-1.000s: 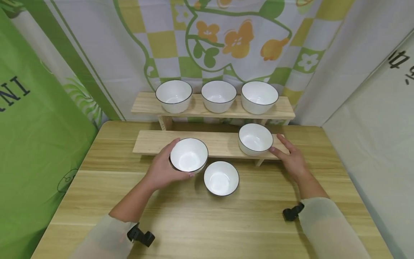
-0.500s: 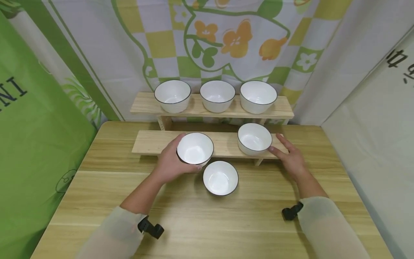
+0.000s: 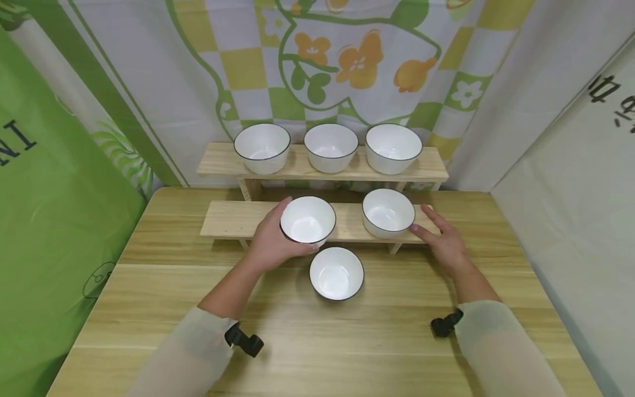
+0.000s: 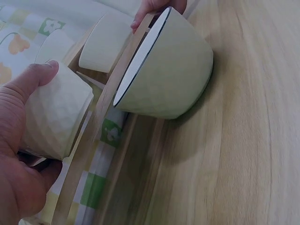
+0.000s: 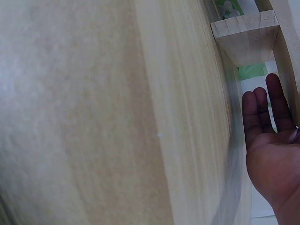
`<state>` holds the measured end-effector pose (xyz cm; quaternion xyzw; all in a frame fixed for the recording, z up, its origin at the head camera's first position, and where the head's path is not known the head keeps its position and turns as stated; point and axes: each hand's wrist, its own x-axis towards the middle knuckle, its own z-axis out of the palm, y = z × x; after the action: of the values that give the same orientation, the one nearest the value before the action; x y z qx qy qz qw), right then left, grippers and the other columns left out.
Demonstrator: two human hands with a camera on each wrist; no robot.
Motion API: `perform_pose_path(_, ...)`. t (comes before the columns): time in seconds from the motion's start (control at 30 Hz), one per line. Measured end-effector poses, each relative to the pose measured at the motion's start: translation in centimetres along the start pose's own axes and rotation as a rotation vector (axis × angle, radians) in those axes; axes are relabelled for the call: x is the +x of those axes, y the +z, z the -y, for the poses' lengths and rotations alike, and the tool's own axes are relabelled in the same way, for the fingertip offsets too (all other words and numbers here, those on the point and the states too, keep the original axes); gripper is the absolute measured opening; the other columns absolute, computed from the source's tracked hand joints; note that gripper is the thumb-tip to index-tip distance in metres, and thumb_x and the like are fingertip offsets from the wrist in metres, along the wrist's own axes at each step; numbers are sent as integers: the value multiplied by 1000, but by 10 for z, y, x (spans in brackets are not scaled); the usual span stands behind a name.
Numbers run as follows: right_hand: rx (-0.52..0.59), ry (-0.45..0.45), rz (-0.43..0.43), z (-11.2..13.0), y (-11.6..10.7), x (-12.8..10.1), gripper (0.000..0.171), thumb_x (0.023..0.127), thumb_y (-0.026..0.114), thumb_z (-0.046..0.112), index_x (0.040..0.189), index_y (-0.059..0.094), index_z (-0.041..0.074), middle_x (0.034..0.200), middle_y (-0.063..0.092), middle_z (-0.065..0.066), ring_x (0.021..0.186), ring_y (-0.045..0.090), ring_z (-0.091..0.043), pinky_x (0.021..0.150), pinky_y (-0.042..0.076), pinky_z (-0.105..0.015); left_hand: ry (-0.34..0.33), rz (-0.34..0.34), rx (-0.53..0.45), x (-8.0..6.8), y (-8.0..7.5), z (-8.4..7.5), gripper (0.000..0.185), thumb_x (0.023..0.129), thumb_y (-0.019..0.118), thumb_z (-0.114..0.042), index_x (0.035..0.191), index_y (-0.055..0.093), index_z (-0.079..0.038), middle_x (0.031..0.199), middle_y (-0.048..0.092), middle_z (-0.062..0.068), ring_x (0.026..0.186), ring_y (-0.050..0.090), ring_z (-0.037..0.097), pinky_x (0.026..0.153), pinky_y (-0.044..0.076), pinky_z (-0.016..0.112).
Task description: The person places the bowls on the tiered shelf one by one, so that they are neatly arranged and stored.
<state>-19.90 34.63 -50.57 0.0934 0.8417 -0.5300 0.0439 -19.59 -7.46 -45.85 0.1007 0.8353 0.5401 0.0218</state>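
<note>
My left hand [image 3: 274, 240] grips a white bowl with a dark rim [image 3: 307, 219], held just over the middle of the lower wooden shelf [image 3: 228, 218]. In the left wrist view my thumb and palm wrap that bowl [image 4: 58, 117]. My right hand [image 3: 440, 236] lies flat with straight fingers [image 5: 262, 110] on the shelf's right end, its forefinger beside a second bowl [image 3: 388, 212] standing there. A third bowl [image 3: 336, 273] sits on the table in front of the shelf, and shows large in the left wrist view [image 4: 168, 70].
Three more white bowls [image 3: 262, 148] [image 3: 331, 147] [image 3: 394, 148] stand in a row on the upper shelf [image 3: 431, 165] against a patterned cloth backdrop. A green banner [image 3: 49, 220] borders the wooden table [image 3: 347, 342] on the left and a white panel on the right.
My left hand has carried its bowl up and to the right, from in front of the lower shelf to over its middle. The right hand has hardly moved.
</note>
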Motion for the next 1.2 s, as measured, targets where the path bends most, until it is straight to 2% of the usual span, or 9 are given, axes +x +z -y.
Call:
perform_pose_path(0.37, -35, 10, 0, 3, 0, -1, 92, 88, 76, 62, 164, 32, 34, 172, 14, -1, 158, 6, -36, 123, 7, -67, 38, -3, 33, 12, 15, -2, 128, 59, 102, -42, 162, 32, -12, 155, 45, 12, 138, 48, 30, 113, 40, 52)
perform_pose_path(0.53, -9, 8, -4, 3, 1, -1, 92, 88, 77, 59, 164, 32, 33, 172, 14, -1, 159, 6, -34, 124, 8, -64, 43, -6, 44, 18, 22, -3, 127, 60, 101, -45, 162, 32, -14, 154, 46, 13, 137, 48, 31, 113, 41, 53)
perform_pose_path(1.0, -13, 30, -2, 3, 2, -1, 93, 86, 77, 62, 163, 32, 35, 172, 14, -3, 158, 6, -37, 122, 7, -69, 34, -20, 42, 33, 36, -6, 127, 61, 101, -42, 163, 31, -13, 156, 45, 12, 139, 46, 32, 114, 39, 52)
perform_pose_path(1.2, 10, 16, -4, 0, 1, 0, 92, 88, 78, 59, 163, 33, 32, 172, 14, -3, 158, 6, -35, 123, 7, -66, 36, -14, 26, 39, 42, -6, 126, 63, 100, -40, 163, 29, -15, 155, 45, 11, 138, 47, 31, 114, 40, 50)
